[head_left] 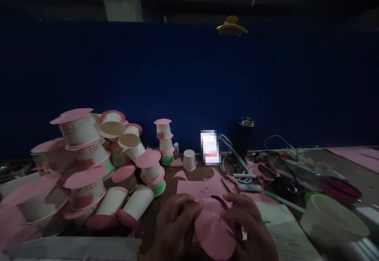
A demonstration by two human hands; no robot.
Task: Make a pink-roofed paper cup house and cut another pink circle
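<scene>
A round piece of pink paper [214, 233], slightly creased, is held low in front of me between both hands. My left hand [177, 223] pinches its left edge with thumb and fingers. On the opposite edge, my right hand [248, 223] grips the paper with curled fingers. Just behind it, a dark curved loop [219, 201], perhaps a scissors handle, shows partly hidden. Under and beyond the hands lies a larger pink paper sheet [189, 186]. Pink scraps [181, 174] are scattered behind that sheet, near an upturned white paper cup [189, 160].
Paper cups with pink paper tops [84, 186] crowd the left side, with a small cup tower [165, 142] behind. At the back stand a lit phone [210, 147] and a black bottle [244, 138]. Rightward are a glue tube [249, 187], a mouse [284, 188] and a white bowl [331, 221].
</scene>
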